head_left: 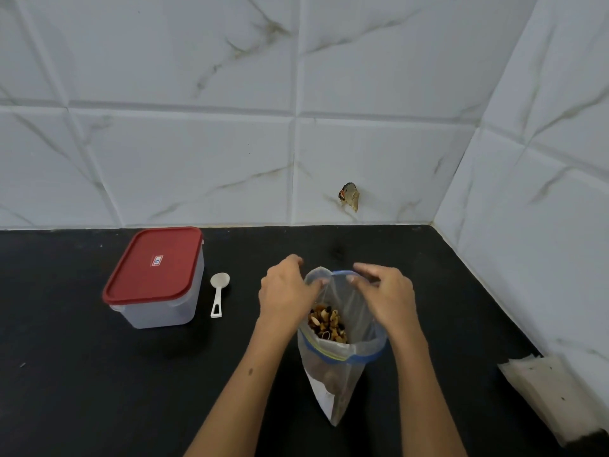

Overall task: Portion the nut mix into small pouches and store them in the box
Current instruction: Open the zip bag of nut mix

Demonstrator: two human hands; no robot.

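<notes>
A clear zip bag [339,367] with a blue seal strip stands upright on the black counter, its mouth pulled wide. Brown and dark nut mix [328,324] shows inside it. My left hand [285,290] pinches the bag's far left rim. My right hand [384,293] pinches the far right rim. A clear plastic box [155,278] with a red lid closed on it sits to the left. A white plastic scoop [218,293] lies beside the box, bowl pointing away from me. A stack of small clear pouches [553,397] lies at the right edge.
The black counter [82,374] meets white marble-look tiled walls at the back and right, forming a corner. A small brown fitting [349,196] sticks out of the back wall above the bag.
</notes>
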